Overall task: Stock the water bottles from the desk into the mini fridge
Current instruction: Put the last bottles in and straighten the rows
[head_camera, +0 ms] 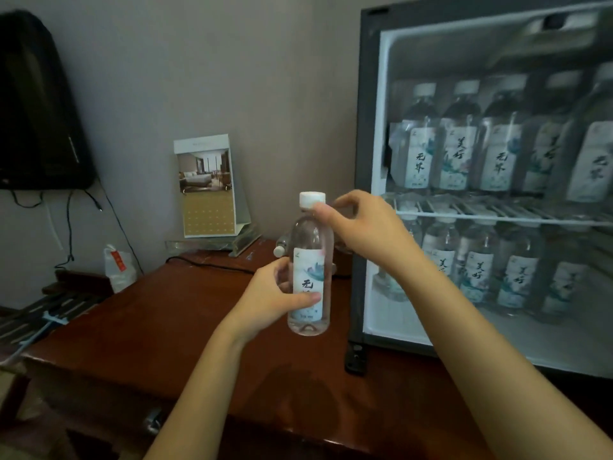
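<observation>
Mini fridge (363,161) on the desk (166,320) held rows of bottles (457,144) above and below its wire shelf (504,216), right side cut off and blurry; water bottle (310,240) was upright above the desk just left of it, left hand (275,300) grip round the label, right hand (361,227) grip pinching the neck, second bottle (281,245) half hidden behind.

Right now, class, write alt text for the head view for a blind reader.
A bottle is held upright over a desk: the left hand grips its middle, the right hand pinches its neck. The fridge beside it holds rows of stocked bottles.
</observation>
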